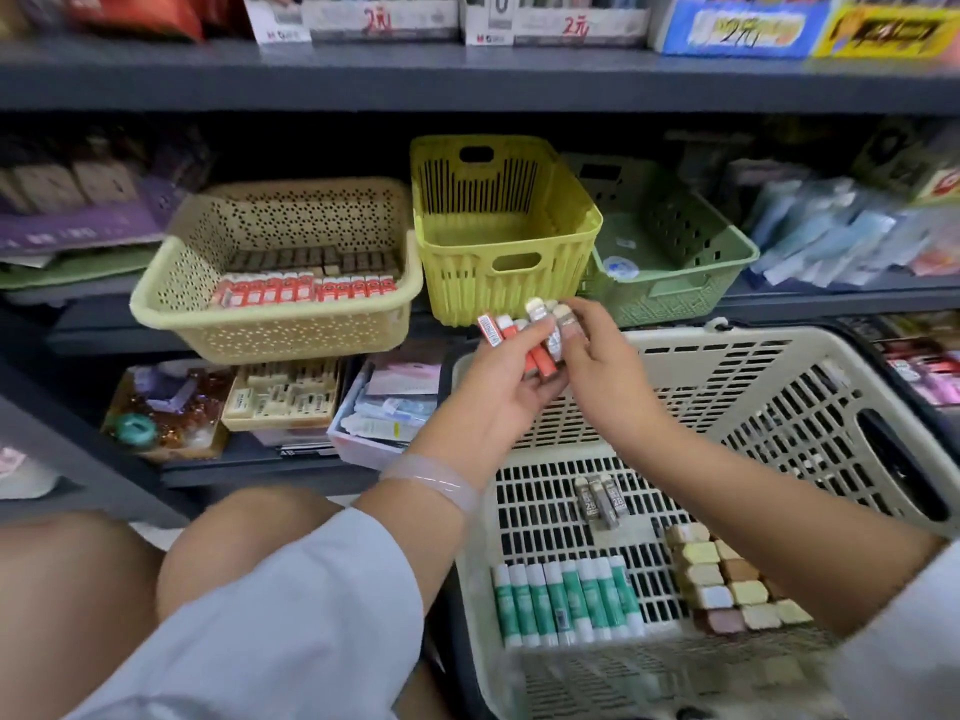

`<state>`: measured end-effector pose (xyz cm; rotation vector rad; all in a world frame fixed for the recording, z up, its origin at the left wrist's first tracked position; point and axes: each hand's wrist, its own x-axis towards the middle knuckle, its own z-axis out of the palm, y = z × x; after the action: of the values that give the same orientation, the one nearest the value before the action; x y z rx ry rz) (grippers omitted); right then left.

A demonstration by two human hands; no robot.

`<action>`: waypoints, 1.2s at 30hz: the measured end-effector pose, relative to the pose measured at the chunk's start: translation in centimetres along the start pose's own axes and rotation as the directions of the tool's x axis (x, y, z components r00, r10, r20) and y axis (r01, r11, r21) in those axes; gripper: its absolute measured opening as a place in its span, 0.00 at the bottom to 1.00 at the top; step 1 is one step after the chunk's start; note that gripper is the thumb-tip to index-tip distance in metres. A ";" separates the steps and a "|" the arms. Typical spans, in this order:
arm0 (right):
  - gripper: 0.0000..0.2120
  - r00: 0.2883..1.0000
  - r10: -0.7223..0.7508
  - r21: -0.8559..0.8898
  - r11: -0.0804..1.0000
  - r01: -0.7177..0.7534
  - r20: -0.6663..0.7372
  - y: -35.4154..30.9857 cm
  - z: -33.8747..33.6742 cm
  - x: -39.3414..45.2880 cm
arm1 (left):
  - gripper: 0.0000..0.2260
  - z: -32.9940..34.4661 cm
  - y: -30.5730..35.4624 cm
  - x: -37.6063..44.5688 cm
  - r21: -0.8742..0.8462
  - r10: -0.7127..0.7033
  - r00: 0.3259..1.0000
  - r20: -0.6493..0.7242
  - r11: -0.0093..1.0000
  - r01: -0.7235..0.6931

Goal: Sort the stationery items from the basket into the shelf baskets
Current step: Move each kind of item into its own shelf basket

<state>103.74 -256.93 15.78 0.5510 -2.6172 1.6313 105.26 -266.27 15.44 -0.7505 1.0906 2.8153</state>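
We see a beige dotted basket holding red-and-white tubes, a yellow-green slatted basket, and a sage-green basket. The cream grid basket holds green-and-white glue sticks, grey lead cases, and pastel erasers. The shelf is dark grey.

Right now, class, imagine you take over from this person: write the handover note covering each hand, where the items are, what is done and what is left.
Left hand: holds a bunch of orange-and-white and grey lead tubes.
Right hand: fingers pinching one tube in that bunch.
Done: the beige perforated basket holds rows of orange and dark tubes.
Empty: the yellow-green basket.
Left in the cream carry basket: grey 2B lead tubes, green glue sticks, pastel erasers.
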 end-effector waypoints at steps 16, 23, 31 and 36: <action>0.11 0.955 -0.039 0.261 0.964 -0.042 0.295 -12.5 11.0 6.2 | 0.05 -9.5 15.2 -3.0 0.027 0.277 0.944 -0.178 0.961 -0.276; 0.14 0.827 0.047 0.333 0.901 -0.277 0.561 -15.1 14.8 11.4 | 0.04 -13.5 20.9 -2.4 -0.142 0.204 0.966 -0.162 0.963 -0.227; 0.08 0.793 0.444 0.050 0.860 -0.508 0.416 -11.7 19.8 18.2 | 0.05 -17.3 24.0 -0.8 -0.193 0.247 0.947 -0.206 0.938 -0.287; 0.17 0.937 0.271 -0.671 0.739 -0.054 0.222 -8.5 22.4 21.9 | 0.05 -17.2 23.9 0.3 -0.207 0.189 0.960 -0.206 0.951 -0.231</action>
<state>89.70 -286.20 17.10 0.5641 -3.2694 0.5393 107.64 -295.37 19.36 -0.9856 0.9262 3.1473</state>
